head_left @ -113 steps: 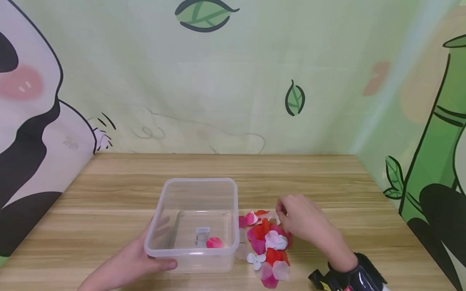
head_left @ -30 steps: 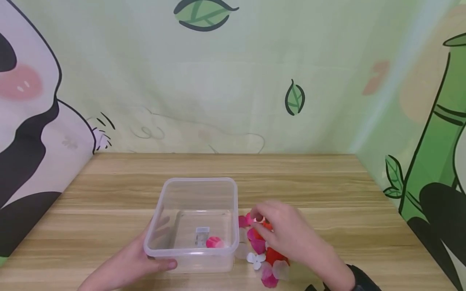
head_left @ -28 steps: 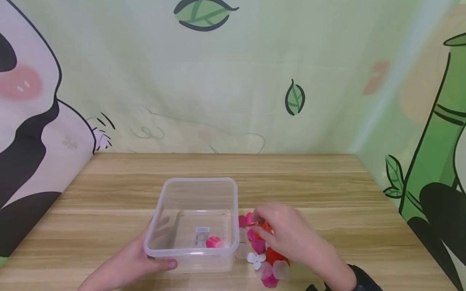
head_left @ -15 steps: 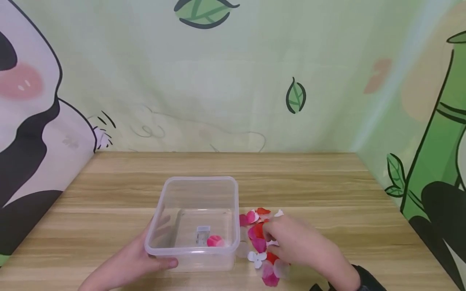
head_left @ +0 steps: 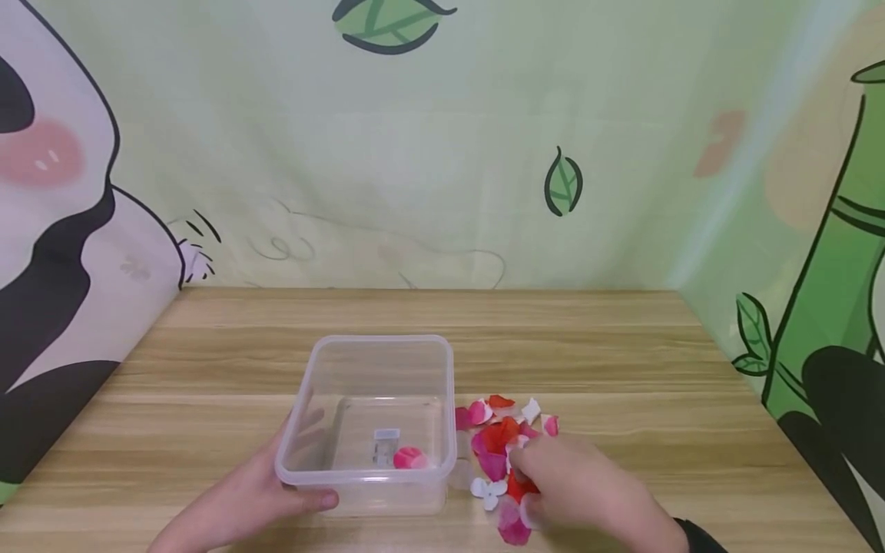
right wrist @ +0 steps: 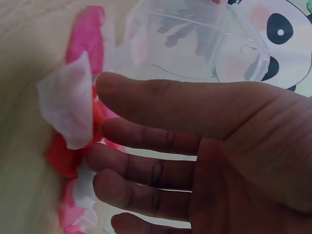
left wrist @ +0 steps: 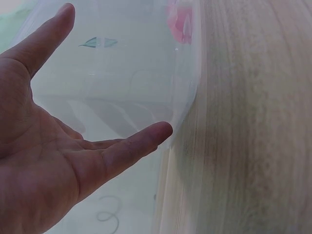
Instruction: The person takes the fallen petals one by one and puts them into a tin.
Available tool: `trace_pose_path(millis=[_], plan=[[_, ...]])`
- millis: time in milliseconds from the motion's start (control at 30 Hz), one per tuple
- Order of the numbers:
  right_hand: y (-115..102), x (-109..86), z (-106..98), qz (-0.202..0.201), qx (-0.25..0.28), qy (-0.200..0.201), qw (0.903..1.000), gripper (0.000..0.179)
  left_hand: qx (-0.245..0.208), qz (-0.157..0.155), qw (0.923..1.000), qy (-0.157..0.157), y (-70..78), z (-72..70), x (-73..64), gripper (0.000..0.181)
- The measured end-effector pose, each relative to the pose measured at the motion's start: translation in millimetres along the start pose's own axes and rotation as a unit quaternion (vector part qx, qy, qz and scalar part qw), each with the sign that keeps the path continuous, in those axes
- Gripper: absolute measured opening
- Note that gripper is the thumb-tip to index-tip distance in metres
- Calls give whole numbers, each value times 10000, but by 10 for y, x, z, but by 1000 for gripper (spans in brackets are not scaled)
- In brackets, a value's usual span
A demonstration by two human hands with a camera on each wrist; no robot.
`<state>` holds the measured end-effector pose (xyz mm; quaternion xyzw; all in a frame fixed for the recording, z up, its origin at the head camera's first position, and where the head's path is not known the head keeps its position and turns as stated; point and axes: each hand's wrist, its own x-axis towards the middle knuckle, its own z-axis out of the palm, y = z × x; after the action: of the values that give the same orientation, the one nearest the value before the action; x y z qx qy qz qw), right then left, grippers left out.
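A clear plastic box (head_left: 387,495) stands on the wooden table, one pink petal (head_left: 410,458) inside on its floor. My left hand (head_left: 259,491) rests against its left front corner, thumb along the front wall; the left wrist view has the fingers straight beside the clear wall. My right hand (head_left: 588,480) is low over the pile of loose petals (head_left: 492,465), to the right of the box. Its thumb and fingers stand apart in the right wrist view, a pale petal (right wrist: 68,102) right at the thumb tip. Part of the pile is hidden under this hand.
Red petals (head_left: 502,435), a white four-lobed flower piece (head_left: 488,491) and magenta petals (head_left: 514,530) lie beside the box. A small label (head_left: 386,445) shows through the box floor. Behind the table (head_left: 588,338) hangs a printed cloth (head_left: 415,169) with leaves and a panda.
The right hand has moved from the far part of the petal pile toward its near right part, uncovering petals at the back. The left hand and box stay in place.
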<state>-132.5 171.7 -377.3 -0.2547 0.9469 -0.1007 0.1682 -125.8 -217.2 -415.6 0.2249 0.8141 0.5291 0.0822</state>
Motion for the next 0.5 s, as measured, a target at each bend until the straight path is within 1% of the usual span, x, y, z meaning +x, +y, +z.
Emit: trace_pose_path(millis=[100,233,333,433,500], plan=[[17,0,50,-94,-61,70,9999,23,7,-61,10000,-13,4,-5,3,121],[41,14,116,-362,-191,280,9988,27,11,-351,9993,-82,21,-22,19,122],[55,30,152,-441,-266,366,9980,30,-6,-525,9985,-154,27,-30,29,123],[57,44,170,-379,-296,337,9983,31,-59,-455,9988,-161,20,-26,30,123],[56,51,176,-318,-318,300,9985,31,-36,-351,9993,-131,14,-20,24,123]])
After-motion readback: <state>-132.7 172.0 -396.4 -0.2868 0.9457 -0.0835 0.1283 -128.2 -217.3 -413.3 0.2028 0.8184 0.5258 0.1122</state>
